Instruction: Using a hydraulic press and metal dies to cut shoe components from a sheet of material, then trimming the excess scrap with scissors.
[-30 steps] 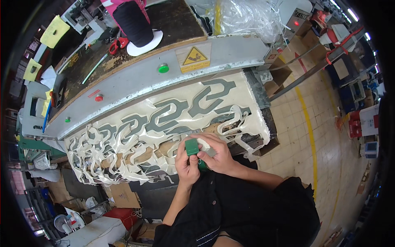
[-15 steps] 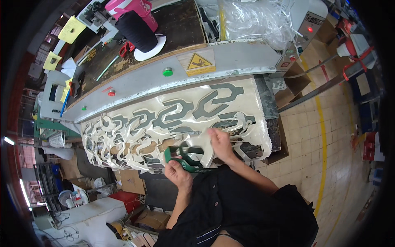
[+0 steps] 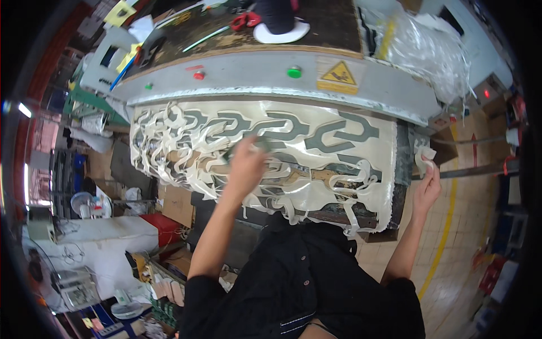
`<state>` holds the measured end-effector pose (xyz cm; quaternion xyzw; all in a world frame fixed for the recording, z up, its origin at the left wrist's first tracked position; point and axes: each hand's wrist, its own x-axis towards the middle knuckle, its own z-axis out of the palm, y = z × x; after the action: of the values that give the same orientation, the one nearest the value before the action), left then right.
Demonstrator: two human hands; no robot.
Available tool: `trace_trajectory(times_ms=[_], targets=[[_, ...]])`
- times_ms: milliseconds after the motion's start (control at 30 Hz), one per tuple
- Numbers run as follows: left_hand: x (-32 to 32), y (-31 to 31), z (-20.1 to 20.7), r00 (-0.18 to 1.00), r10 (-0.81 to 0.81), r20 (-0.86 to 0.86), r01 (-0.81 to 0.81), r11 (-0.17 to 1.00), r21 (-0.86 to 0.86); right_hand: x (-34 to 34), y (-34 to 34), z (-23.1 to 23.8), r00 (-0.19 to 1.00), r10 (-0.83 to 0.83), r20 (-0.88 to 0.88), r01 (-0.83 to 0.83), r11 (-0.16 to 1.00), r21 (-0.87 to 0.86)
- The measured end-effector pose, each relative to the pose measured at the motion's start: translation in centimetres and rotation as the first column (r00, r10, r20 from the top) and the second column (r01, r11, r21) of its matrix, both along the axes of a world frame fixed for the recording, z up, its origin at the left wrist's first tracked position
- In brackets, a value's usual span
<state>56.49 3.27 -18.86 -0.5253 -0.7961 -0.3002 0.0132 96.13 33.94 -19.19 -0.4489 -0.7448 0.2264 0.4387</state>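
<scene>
A cream sheet (image 3: 302, 108) lies across the machine bed, cut through with U-shaped and forked openings that show dark green beneath. Loose curled cream strips (image 3: 169, 141) pile up on its left half. My left hand (image 3: 247, 168) is closed over the sheet's middle, gripping a green cutting die (image 3: 261, 143) that is smeared by motion and mostly covered by the hand. Off the sheet's right end, my right hand (image 3: 427, 186) pinches some cut cream pieces (image 3: 423, 157) between thumb and fingers.
Behind the sheet runs the machine's grey beam (image 3: 254, 73) with coloured buttons and a yellow warning sign (image 3: 339, 73). Above it sit a black thread cone (image 3: 275, 17), red scissors (image 3: 245, 21) and a clear plastic bag (image 3: 426, 51). A metal bar (image 3: 474, 169) crosses at right.
My right hand has moved right, away from the die, carrying cream pieces past the sheet's end. My left hand has moved the die forward over the sheet. The view has shifted.
</scene>
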Motion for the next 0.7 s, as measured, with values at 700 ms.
trace_trajectory(times_ms=[700], targets=[[-12.4,-13.8,-0.1,0.841,-0.429,0.328,0.439,0.897,0.047,-35.0,-32.6,2.1,0.726,0.617,-0.304,-0.675,0.553,-0.489]])
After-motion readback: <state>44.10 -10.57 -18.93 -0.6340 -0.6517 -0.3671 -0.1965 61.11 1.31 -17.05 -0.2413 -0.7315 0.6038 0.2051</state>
